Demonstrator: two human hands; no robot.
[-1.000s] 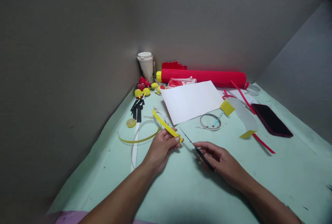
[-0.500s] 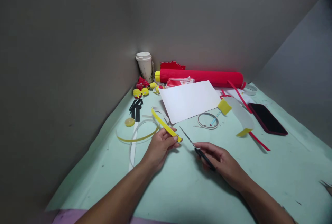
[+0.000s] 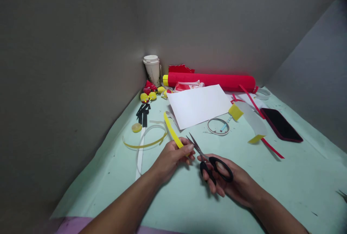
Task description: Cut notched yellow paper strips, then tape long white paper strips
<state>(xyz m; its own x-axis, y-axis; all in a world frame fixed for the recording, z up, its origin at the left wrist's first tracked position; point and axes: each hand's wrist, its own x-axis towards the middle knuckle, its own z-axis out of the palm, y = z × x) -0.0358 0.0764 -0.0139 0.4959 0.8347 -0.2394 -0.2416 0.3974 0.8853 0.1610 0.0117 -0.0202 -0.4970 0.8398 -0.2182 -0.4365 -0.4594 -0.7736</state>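
Observation:
My left hand (image 3: 176,152) pinches the near end of a yellow corrugated paper strip (image 3: 172,131), which slants away and to the left above the table. Part of that end is covered by my thumb and fingers. In my right hand (image 3: 227,176) is a pair of black-handled scissors (image 3: 208,160), with thumb and fingers in the handle loops. The scissor blades are parted a little, and their tips are close to my left thumb. Whether the blades touch the strip I cannot tell.
A white sheet (image 3: 200,105) lies beyond my hands, a tape ring (image 3: 218,127) before it. Leftward are a curled yellow strip (image 3: 146,146) and black paper pieces (image 3: 142,114). Behind stand a lidded cup (image 3: 152,70) and red corrugated roll (image 3: 211,81). A phone (image 3: 282,124) rests at right.
The scissors have gone from closed to slightly open and turned, with their tips near my left thumb. My left hand has tilted the yellow strip to a steeper slant.

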